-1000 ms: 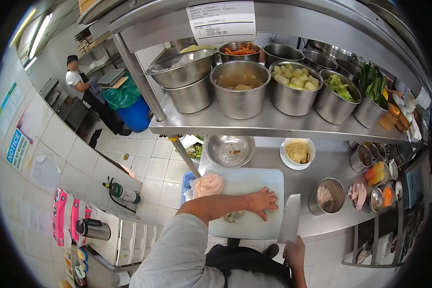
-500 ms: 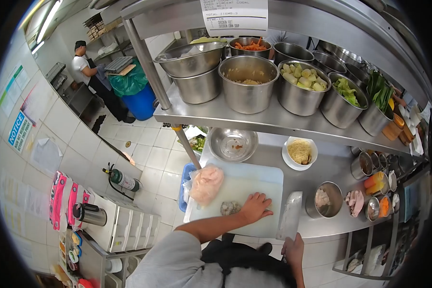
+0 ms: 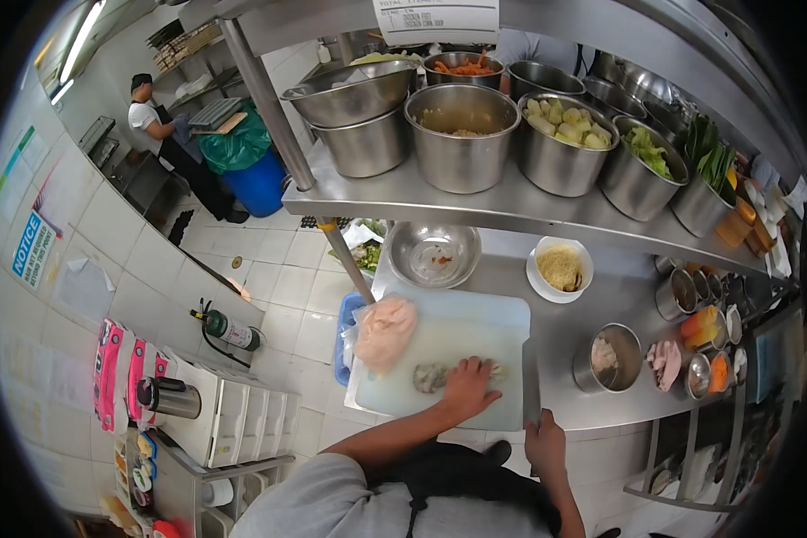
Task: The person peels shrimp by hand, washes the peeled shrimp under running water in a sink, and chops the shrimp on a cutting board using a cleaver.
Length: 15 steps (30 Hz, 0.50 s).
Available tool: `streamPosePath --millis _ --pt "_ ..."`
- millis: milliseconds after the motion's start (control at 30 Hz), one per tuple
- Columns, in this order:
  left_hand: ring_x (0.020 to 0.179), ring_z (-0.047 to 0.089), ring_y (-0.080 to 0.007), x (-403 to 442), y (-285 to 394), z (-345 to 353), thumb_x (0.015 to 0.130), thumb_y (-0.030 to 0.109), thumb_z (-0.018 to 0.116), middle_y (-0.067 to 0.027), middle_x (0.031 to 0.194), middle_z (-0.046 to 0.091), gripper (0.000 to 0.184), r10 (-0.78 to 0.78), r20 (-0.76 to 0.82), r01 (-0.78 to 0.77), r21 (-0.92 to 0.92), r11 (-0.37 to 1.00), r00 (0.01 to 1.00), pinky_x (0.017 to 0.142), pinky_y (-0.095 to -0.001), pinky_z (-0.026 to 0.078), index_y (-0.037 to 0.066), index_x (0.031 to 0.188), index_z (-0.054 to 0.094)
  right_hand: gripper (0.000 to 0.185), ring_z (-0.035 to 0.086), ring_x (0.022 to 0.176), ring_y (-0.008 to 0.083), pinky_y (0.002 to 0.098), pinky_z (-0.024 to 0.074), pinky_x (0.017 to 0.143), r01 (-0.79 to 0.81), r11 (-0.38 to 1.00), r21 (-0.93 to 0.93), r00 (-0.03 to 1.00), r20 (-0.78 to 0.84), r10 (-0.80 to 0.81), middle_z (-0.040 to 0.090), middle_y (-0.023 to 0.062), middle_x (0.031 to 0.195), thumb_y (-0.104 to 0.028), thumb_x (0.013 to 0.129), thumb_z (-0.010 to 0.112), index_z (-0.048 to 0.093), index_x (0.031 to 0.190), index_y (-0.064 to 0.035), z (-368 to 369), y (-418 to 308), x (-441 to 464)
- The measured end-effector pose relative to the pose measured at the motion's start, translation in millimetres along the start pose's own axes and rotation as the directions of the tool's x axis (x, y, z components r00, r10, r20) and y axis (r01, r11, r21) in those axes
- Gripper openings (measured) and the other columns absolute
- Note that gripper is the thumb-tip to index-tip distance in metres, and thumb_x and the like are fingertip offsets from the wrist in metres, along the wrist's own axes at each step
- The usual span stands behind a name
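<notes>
My left hand [image 3: 470, 389] lies palm down on the white cutting board [image 3: 462, 314], fingers spread and pointing right. A small greyish pile of food [image 3: 429, 377] sits just left of it, and a bit of pale food [image 3: 498, 369] shows at its fingertips. My right hand [image 3: 545, 441] is wrapped round the handle of a cleaver [image 3: 532, 386], whose blade stands edge-on along the board's right side. On the board's upper left rests a plastic bag of pale pink meat [image 3: 386, 334]. What lies under my left palm is hidden.
Behind the board is a steel bowl [image 3: 434, 255]; a white bowl of yellow shreds [image 3: 559, 267] stands right of it. A steel pot with meat [image 3: 607, 359] is right of the cleaver. Filled pots line the shelf [image 3: 511, 213] above. Another person [image 3: 166, 134] stands far left.
The cleaver has turned from showing its broad face to nearly edge-on, at the board's right edge. My left hand has shifted slightly left and closer to the grey pile. The view has moved a little.
</notes>
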<state>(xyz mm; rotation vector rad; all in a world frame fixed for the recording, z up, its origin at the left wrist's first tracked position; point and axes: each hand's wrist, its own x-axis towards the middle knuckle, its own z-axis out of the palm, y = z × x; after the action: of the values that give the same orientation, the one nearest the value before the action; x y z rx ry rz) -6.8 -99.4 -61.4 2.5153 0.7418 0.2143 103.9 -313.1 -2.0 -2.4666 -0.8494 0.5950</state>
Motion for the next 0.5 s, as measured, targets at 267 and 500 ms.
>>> streamPosePath --millis 267,500 --pt "0.114 0.060 -0.0427 8.5 -22.0 5.2 0.086 0.025 0.077 -0.0213 0.118 0.066 0.055 0.072 0.024 -0.073 0.054 0.996 0.997 0.096 -0.0547 0.051 0.003 0.135 0.065 0.038 0.069 0.084 0.0535 0.0634 0.0535 0.076 -0.017 0.997 -0.069 1.000 0.021 0.018 0.071 0.0324 0.089 -0.023 0.104 0.056 0.054 0.133 0.0017 12.8 1.1 17.8" --pt "0.107 0.057 -0.0405 13.6 -22.1 12.7 0.094 0.019 0.073 -0.0196 0.115 0.065 0.041 0.230 -0.143 -0.247 -0.116 0.962 0.963 0.096 -0.0515 0.047 0.002 0.130 0.063 0.037 0.072 0.081 0.0466 0.0571 0.0566 0.075 -0.030 0.999 -0.015 0.998 0.057 0.031 0.071 0.0265 0.082 -0.014 0.103 0.057 0.047 0.132 0.0053 19.3 -18.4 -6.8"
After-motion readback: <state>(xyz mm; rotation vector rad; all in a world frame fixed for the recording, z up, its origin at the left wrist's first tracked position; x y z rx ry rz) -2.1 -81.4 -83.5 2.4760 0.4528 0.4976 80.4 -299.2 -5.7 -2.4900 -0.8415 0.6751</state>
